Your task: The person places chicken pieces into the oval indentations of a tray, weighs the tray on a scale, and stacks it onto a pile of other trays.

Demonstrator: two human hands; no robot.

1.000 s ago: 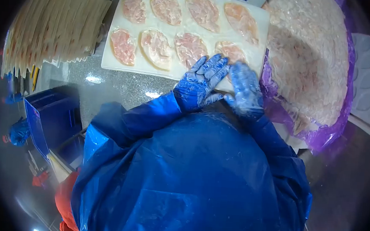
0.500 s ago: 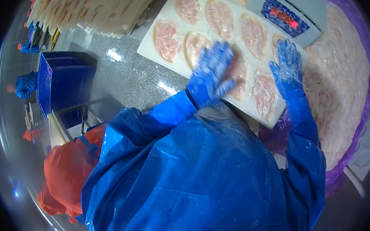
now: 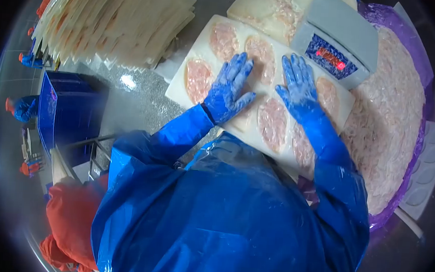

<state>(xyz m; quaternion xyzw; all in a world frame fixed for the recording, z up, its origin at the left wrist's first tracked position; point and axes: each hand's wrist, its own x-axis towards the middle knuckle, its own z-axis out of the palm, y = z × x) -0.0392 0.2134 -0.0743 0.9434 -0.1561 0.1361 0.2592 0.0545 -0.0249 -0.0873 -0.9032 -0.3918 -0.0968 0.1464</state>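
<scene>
A white mould board [image 3: 177, 89] lies tilted in front of me, its oval hollows filled with pale pink minced meat [image 3: 272, 124]. Both hands wear wet blue gloves smeared with pale residue. My left hand [image 3: 228, 91] rests open on the board's left-middle part, fingers stretched out, partly covering a filled oval. Flat over the upper right of the board is my right hand [image 3: 299, 86], also open, and it hides the oval beneath it. Neither hand holds anything.
A grey scale [image 3: 341, 31] with a red-lit display stands behind the board, beside another board [image 3: 247, 8]. At right, a large heap of minced meat [image 3: 392, 127] fills a purple liner [image 3: 426, 89]. Stacked boards [image 3: 110, 19], a blue bin [image 3: 67, 112] and a person in orange [image 3: 70, 217] are left.
My left hand has moved left across the board, and my right hand has shifted left, off the right-hand ovals. The camera view has shifted slightly, showing more of the scale.
</scene>
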